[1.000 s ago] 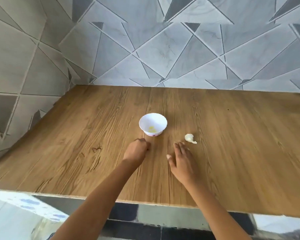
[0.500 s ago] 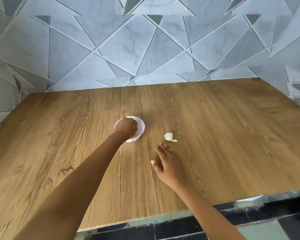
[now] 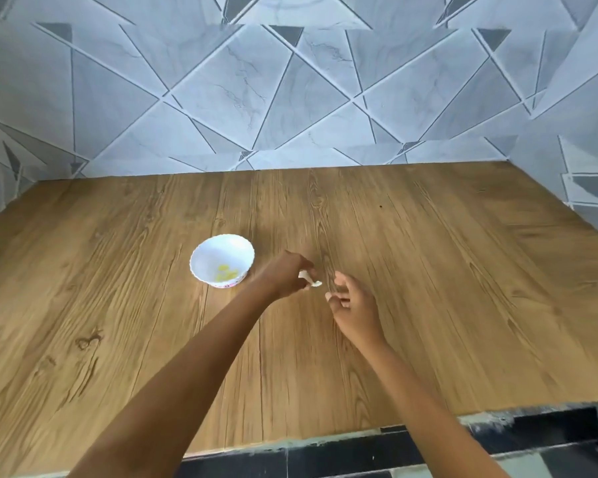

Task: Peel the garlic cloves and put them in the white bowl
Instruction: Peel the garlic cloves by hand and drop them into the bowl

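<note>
- Left hand (image 3: 287, 274): reaches out across the wooden surface (image 3: 428, 288), just right of the white bowl (image 3: 208, 257). Its fingers are curled and pinch a garlic clove (image 3: 310, 279).
- Garlic clove: white, and only partly seen. One end pokes out of the left fingertips toward the right hand. Motion blur hides whether it touches the surface or is lifted off it.
- Right hand (image 3: 352, 307): near the clove on its right side but apart from it. The fingers are loosely curled, the thumb is tucked in front, and it holds nothing.
- White bowl: stands upright on the surface, left of both hands and close beside the left wrist. It has a scalloped rim and a pink mark low on its outer wall.
- Yellow pieces (image 3: 226, 272): a small heap on the bowl's bottom, too blurred to name with certainty.
- Tiled wall (image 3: 290, 98): grey, with a triangle pattern. It backs the surface and wraps round at both sides.
- Dark floor tiles (image 3: 325, 458): show below the near edge of the surface.
</note>
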A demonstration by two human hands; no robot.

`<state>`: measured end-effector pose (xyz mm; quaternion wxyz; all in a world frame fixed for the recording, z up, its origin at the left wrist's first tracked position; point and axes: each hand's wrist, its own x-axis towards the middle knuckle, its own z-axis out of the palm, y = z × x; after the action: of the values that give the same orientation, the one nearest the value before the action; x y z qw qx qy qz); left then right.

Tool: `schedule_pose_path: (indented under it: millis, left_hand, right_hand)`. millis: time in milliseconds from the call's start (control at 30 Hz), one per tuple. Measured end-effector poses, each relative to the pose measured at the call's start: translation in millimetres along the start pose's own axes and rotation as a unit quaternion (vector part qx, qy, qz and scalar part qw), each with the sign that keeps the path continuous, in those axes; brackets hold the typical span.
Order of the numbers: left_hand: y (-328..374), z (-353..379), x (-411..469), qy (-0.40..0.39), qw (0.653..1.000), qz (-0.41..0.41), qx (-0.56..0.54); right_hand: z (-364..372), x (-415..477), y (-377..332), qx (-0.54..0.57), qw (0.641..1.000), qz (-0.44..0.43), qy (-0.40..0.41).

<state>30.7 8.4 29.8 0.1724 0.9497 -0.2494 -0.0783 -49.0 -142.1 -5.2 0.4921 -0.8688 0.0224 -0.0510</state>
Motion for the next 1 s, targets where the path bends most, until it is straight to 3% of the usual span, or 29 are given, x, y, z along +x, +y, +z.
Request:
schedule_pose_path:
  millis: [100,200,400,633,767,1000]
  left_hand:
    - [-5.8,7.7,-4.8,0.067,0.982,-0.068,-0.163]
    - [3.2,13.7,-17.7,0.129,0.924,-0.122,-0.339]
    - [6.8,15.4,-24.7,0.14,0.911,-0.1,-0.374]
    - [4.0,17.1,-30.9,0.174,0.935,-0.069,-0.3]
    - [2.2,21.7,-29.4,0.217,0.949,-0.039,-0.226]
    - [2.6,31.1,-26.8,0.214,0.936,-0.069,-0.271]
  right_hand:
    - [-1.9,6.8,-2.4,0.134,0.986,0.08,-0.052]
    - [-1.3,12.4,-6.8,0.295,0.943,0.127,-0.091]
    - [3.7,24.8,-8.6,0.382,0.912,0.131,-0.066]
    - [14.2,29.6,-3.6,0.291,0.95,0.092,-0.064]
    - [15.3,29.0,-6.0,0.286,0.953,0.077,-0.065]
    - [14.2,26.0,-4.9,0.276,0.956,0.076,-0.066]
